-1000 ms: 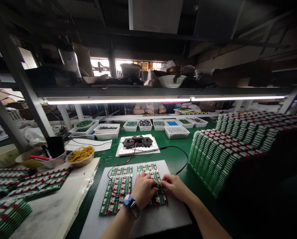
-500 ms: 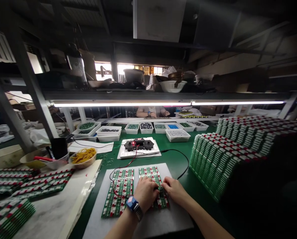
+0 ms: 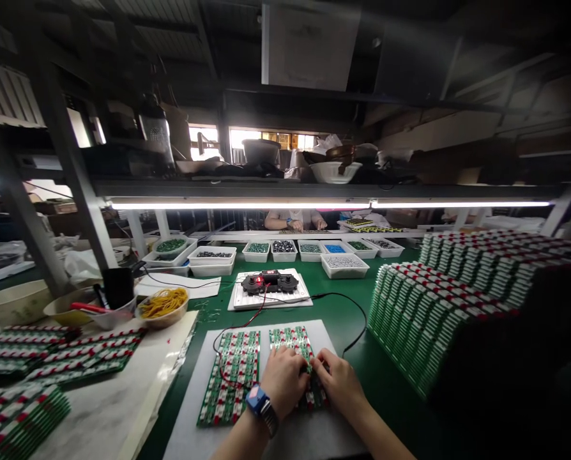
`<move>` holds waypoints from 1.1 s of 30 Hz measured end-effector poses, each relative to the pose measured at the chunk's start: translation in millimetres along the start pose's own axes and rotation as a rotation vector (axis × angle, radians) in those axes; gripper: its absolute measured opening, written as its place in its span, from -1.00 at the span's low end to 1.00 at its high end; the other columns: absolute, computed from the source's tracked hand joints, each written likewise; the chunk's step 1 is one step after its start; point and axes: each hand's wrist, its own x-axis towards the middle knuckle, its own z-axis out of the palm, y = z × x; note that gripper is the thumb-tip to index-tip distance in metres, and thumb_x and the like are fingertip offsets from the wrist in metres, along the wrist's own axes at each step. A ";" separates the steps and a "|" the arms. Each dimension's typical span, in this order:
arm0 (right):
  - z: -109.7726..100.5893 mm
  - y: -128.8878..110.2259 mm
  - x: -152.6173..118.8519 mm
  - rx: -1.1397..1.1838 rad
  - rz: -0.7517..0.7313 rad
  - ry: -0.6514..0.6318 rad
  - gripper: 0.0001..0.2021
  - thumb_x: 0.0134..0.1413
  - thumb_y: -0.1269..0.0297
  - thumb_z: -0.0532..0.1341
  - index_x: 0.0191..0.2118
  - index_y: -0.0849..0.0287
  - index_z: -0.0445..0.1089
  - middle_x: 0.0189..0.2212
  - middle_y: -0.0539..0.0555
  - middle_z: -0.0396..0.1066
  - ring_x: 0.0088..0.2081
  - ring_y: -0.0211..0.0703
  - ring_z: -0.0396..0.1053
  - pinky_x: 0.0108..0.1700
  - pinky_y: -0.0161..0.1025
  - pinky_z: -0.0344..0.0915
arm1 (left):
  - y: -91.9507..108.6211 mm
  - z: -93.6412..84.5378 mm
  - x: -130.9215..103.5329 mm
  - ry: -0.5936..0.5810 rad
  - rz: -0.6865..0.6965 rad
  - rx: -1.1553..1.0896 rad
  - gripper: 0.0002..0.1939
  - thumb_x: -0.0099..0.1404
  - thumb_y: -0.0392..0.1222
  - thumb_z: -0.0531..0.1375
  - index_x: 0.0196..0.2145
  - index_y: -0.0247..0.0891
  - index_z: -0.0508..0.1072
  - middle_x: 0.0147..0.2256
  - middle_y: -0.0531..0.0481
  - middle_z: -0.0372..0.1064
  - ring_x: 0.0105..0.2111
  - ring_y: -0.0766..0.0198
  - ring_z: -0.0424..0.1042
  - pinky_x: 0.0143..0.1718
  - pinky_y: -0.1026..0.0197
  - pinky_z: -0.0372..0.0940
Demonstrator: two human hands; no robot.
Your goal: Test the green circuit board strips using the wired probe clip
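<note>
Two green circuit board panels with rows of white and red parts lie on a pale sheet (image 3: pixel 184 425). Over the right panel (image 3: pixel 290 336) is my left hand (image 3: pixel 286 377), its fingers curled down on the components and a blue wrist strap (image 3: pixel 261 404) around the wrist. My right hand (image 3: pixel 340 382) pinches at that panel's right side, its fingertips close to the left ones. Whatever sits between the fingertips is too small or hidden to name. The left panel (image 3: pixel 232 374) lies beside my left hand, with the strap's red cord running across it.
A black device with a red light (image 3: pixel 269 282) sits on a white tray (image 3: pixel 237 300) ahead. White bins of small parts (image 3: pixel 345 265) line the back. Tall board stacks (image 3: pixel 410 319) stand right. Yellow rubber bands (image 3: pixel 163 303) fill a bowl at left. A co-worker's hands (image 3: pixel 295 225) show beyond.
The view has shifted a little. My right hand has moved slightly nearer to me along the panel's side, its forearm swinging left. My left hand stays over the same panel.
</note>
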 end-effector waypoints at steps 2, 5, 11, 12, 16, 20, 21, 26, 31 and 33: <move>-0.4 0.0 0.0 0.006 -0.002 0.004 -0.67 0.19 0.04 -0.03 -0.45 0.10 0.29 -0.52 0.04 0.42 -0.45 -0.10 0.35 -0.41 -0.28 0.09 | 0.2 0.2 0.0 0.003 -0.002 -0.009 -0.85 0.23 -0.21 0.13 -0.30 -0.20 0.51 -0.26 -0.04 0.44 -0.14 0.12 0.33 -0.05 0.11 0.20; -1.5 -0.2 0.5 0.014 -0.005 -0.001 -0.67 0.18 0.04 -0.02 -0.46 0.10 0.29 -0.51 0.04 0.43 -0.44 -0.08 0.36 -0.40 -0.28 0.12 | 1.7 -1.1 -0.7 -0.002 -0.007 -0.018 -0.85 0.22 -0.22 0.13 -0.30 -0.21 0.50 -0.26 -0.06 0.43 -0.14 0.11 0.33 -0.05 0.10 0.20; -1.1 0.8 0.8 0.021 -0.002 -0.006 -0.65 0.16 0.00 -0.07 -0.46 0.09 0.27 -0.53 0.04 0.41 -0.46 -0.08 0.34 -0.41 -0.27 0.12 | 3.2 -2.7 -2.4 -0.009 -0.021 -0.038 -0.81 0.21 -0.21 0.12 -0.24 -0.18 0.50 -0.23 -0.05 0.43 -0.12 0.10 0.32 -0.03 0.09 0.19; -0.8 0.8 0.8 0.026 0.001 -0.008 -0.65 0.15 0.00 -0.07 -0.46 0.09 0.27 -0.53 0.04 0.41 -0.46 -0.08 0.34 -0.41 -0.27 0.11 | 2.9 -2.5 -2.6 -0.004 -0.022 -0.046 -0.77 0.21 -0.22 0.12 -0.20 -0.16 0.49 -0.22 -0.04 0.43 -0.11 0.09 0.32 -0.01 0.08 0.19; -0.9 -0.1 0.9 0.040 0.014 -0.012 -0.65 0.13 -0.01 -0.09 -0.47 0.08 0.23 -0.53 0.04 0.39 -0.45 -0.07 0.34 -0.40 -0.26 0.10 | 2.0 -1.7 -3.1 -0.003 -0.015 -0.048 -0.76 0.20 -0.23 0.10 -0.20 -0.15 0.50 -0.23 -0.05 0.42 -0.11 0.08 0.31 0.00 0.07 0.18; -1.6 -0.9 0.9 0.049 0.019 -0.014 -0.65 0.13 -0.02 -0.12 -0.49 0.08 0.18 -0.55 0.04 0.36 -0.46 -0.07 0.31 -0.40 -0.26 0.08 | 2.3 -0.5 -3.9 0.011 -0.011 -0.043 -0.79 0.19 -0.24 0.10 -0.27 -0.15 0.51 -0.26 -0.05 0.42 -0.13 0.09 0.32 -0.02 0.07 0.19; -1.5 -0.7 0.9 0.053 0.020 -0.015 -0.65 0.13 -0.02 -0.12 -0.49 0.08 0.17 -0.55 0.04 0.35 -0.46 -0.08 0.31 -0.40 -0.26 0.08 | 2.4 0.0 -3.9 0.017 -0.011 -0.044 -0.80 0.18 -0.23 0.11 -0.28 -0.15 0.51 -0.27 -0.05 0.42 -0.14 0.09 0.33 -0.03 0.07 0.19; 0.0 1.3 1.5 0.058 0.014 0.003 -0.66 0.14 0.02 -0.12 -0.52 0.08 0.14 -0.58 0.03 0.33 -0.49 -0.10 0.27 -0.41 -0.26 0.06 | 2.4 1.8 -2.3 0.011 -0.023 -0.036 -0.83 0.21 -0.16 0.13 -0.28 -0.17 0.51 -0.24 -0.06 0.42 -0.11 0.07 0.33 -0.01 0.05 0.19; 1.8 4.6 2.3 0.068 0.003 0.020 -0.67 0.15 0.05 -0.10 -0.53 0.09 0.15 -0.59 0.02 0.33 -0.50 -0.14 0.27 -0.42 -0.27 0.06 | 2.1 1.9 -1.1 -0.005 -0.032 -0.034 -0.82 0.25 -0.17 0.12 -0.25 -0.16 0.50 -0.22 -0.05 0.43 -0.09 0.07 0.32 0.01 0.04 0.18; 2.2 6.1 2.7 0.084 -0.001 0.019 -0.67 0.14 0.05 -0.09 -0.52 0.10 0.17 -0.59 0.01 0.33 -0.49 -0.14 0.28 -0.41 -0.28 0.07 | 2.2 1.3 -1.1 -0.018 -0.034 -0.038 -0.82 0.25 -0.17 0.12 -0.24 -0.16 0.50 -0.21 -0.04 0.43 -0.08 0.08 0.32 0.02 0.04 0.17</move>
